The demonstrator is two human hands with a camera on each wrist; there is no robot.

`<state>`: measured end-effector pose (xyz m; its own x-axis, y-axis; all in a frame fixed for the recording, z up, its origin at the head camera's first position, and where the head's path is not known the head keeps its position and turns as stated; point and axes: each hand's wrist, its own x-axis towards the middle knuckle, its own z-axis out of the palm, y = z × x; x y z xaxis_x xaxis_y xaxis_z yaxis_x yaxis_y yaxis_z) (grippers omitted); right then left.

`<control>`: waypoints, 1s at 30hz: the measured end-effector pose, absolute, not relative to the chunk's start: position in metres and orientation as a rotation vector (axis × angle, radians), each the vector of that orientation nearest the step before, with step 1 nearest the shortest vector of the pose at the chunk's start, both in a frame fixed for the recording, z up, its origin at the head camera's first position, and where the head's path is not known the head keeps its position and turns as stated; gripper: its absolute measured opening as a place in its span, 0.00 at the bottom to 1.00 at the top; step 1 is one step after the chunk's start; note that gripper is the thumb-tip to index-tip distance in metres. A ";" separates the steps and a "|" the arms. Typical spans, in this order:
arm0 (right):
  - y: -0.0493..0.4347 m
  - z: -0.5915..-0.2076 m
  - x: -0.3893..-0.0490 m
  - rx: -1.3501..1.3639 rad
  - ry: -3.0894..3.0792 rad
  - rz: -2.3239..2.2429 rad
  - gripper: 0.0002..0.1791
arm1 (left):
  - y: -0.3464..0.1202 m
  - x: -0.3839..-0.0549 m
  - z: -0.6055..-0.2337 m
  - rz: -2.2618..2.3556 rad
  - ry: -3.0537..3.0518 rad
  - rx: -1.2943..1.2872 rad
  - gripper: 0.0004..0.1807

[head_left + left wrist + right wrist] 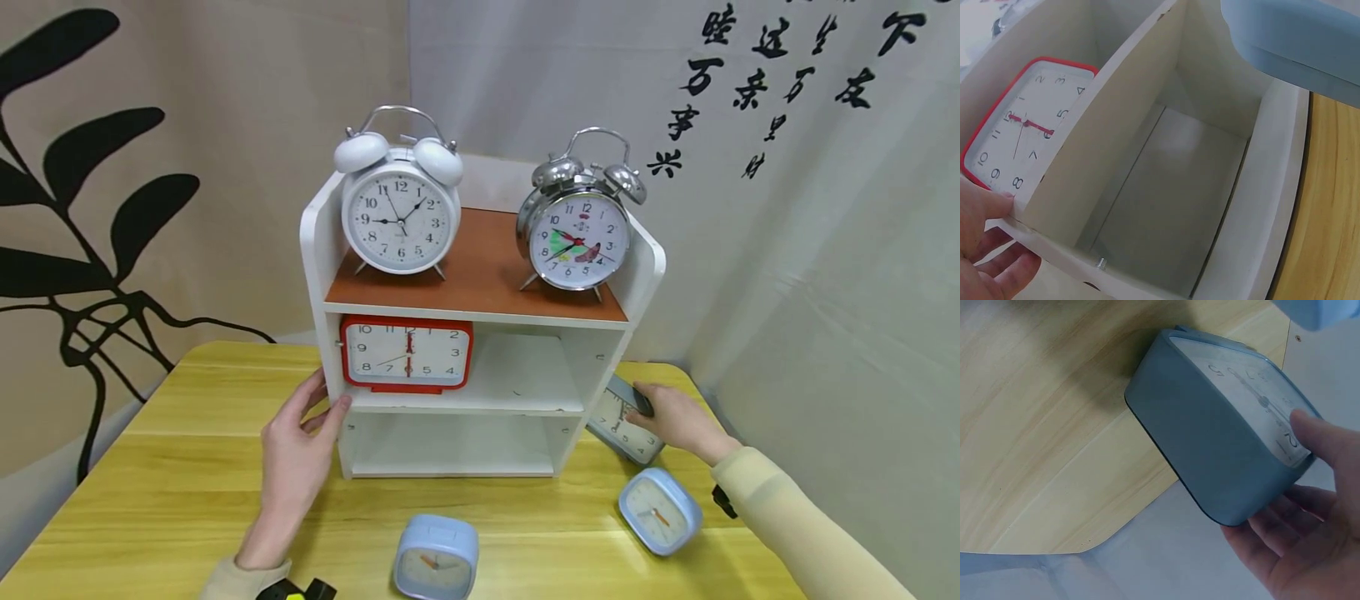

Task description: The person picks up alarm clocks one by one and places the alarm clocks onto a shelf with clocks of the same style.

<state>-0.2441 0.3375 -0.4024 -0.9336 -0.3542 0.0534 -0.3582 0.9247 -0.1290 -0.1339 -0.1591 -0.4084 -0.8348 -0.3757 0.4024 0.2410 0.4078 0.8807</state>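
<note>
My left hand (296, 446) holds the left side panel of a small white shelf (468, 408), thumb at the front edge and fingers along the outer side. Beside that thumb, a red-framed rectangular clock (406, 357) stands in the middle compartment; the left wrist view shows the same red clock (1029, 125) close to the thumb. At the shelf's right side, my right hand (684, 421) grips a grey-blue rectangular clock (626, 429). In the right wrist view, the thumb lies over the face of this grey-blue clock (1197, 425), with fingers beneath its end.
A white twin-bell alarm clock (401, 212) and a silver twin-bell alarm clock (577, 237) stand on the brown top board (483, 258). Two small light-blue clocks, a front one (437, 558) and a right one (660, 510), are on the wooden table (187, 467). Curtains hang behind.
</note>
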 end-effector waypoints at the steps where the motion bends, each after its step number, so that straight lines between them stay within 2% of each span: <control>1: 0.337 -0.402 -0.244 0.567 -3.053 0.212 0.35 | -0.159 -0.134 -0.408 -1.454 -2.111 0.113 0.27; 19: 0.341 -0.402 -0.236 0.521 -2.975 0.304 0.30 | -0.157 -0.135 -0.408 -1.472 -2.102 0.083 0.27; 30: 0.348 -0.381 -0.216 0.539 -2.826 0.268 0.28 | -0.160 -0.135 -0.409 -1.466 -2.124 0.087 0.28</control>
